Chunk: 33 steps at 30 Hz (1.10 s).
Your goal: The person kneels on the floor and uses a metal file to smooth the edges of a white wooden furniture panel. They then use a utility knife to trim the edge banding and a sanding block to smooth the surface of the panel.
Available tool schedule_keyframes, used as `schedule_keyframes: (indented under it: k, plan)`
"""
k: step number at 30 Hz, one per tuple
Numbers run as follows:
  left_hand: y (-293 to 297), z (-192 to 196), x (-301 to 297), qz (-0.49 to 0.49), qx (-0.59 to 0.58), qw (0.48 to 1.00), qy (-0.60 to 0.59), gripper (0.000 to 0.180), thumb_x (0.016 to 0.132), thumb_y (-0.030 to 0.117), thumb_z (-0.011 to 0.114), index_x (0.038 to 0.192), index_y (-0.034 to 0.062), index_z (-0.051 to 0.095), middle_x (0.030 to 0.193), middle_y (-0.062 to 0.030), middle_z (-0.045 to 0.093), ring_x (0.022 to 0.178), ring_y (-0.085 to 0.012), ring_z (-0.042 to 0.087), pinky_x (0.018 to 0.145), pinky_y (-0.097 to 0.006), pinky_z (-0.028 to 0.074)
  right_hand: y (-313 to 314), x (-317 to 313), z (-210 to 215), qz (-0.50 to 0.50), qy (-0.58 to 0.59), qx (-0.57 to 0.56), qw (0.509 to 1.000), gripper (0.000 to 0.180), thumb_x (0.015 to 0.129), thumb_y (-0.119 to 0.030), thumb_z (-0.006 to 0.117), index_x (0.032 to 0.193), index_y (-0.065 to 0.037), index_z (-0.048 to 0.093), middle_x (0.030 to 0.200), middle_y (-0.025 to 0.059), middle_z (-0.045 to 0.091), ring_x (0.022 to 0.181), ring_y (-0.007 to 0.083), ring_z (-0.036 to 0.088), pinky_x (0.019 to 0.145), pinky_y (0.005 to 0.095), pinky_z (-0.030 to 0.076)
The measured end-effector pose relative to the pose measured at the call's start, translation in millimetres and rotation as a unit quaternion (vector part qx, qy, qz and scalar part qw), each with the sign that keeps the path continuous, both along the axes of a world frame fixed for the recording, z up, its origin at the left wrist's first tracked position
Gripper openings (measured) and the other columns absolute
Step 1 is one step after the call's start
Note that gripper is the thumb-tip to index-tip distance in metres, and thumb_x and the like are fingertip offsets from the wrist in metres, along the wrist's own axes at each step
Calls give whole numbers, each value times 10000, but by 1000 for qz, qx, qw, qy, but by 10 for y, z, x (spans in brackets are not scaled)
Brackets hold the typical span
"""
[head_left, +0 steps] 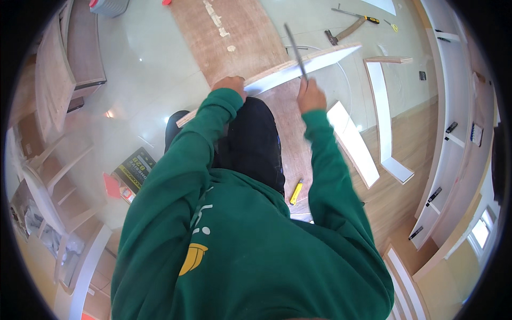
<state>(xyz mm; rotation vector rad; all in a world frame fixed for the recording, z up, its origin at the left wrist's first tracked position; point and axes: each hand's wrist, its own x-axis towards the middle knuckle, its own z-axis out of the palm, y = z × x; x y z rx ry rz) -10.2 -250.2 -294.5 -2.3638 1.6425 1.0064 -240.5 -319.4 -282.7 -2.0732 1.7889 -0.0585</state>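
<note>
My left hand (230,84) is closed over the edge of a long board (320,63) with a white face and raw plywood edge. The board lies slanted across my dark-trousered knees, its far end rising to the right. In my right hand (311,96) is a slim dark file (294,48), slightly blurred, its blade pointing up and away across the board's edge. My fingers hide its handle end. Below the board, a reddish plywood sheet (234,32) lies on the floor, with patches of pale glue. A yellow utility knife (296,192) rests by my right thigh.
Far right on the tiles lie a hammer (346,32) and a screwdriver (368,20). A white strip (354,144) and an angled white frame (380,106) lie to my right. A tall white cabinet part (453,117) stands beyond. At left are a dark box (133,168) and wooden cabinet (58,80).
</note>
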Motion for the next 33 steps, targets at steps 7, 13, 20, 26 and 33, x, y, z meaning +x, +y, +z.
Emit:
schedule_keyframes:
  k: [7,13,20,26,33]
  plan:
    - [-11,52,97,4,23,1000,3,411,776,297,734,1109,63,678,1088,-174,678,1039,-341,640,919,-436,505,1211,-148,246,55,-21,89,994,335,975,-368,463,948,-48,555,806,240,651,754,473,619,661,567,483]
    - [-41,156,-25,20,7,1000,9,398,776,317,736,1087,73,689,1066,-179,681,1027,-350,640,907,-441,506,-186,-37,3,-2,-24,-37,999,331,997,-347,430,945,-40,545,800,228,654,715,463,616,627,570,485]
    - [20,86,-12,-5,20,1000,-2,521,770,352,739,1203,80,644,1145,-197,656,1076,-355,623,920,-442,502,1300,-89,265,64,-89,109,988,297,969,-345,491,1005,-57,553,848,235,652,815,431,645,713,566,490]
    - [36,174,-106,-24,-31,999,-36,374,812,296,698,1122,87,675,1070,-170,682,1029,-344,641,894,-436,512,-343,-123,151,-50,-30,-16,998,432,1013,-389,360,899,-27,565,821,259,656,818,462,633,696,572,497]
    - [130,138,-126,6,4,1000,-6,307,811,272,692,1059,91,687,1038,-174,688,1000,-346,651,869,-442,524,1184,-274,99,71,-26,107,991,312,975,-359,457,1035,-70,558,915,233,662,818,434,643,741,572,488]
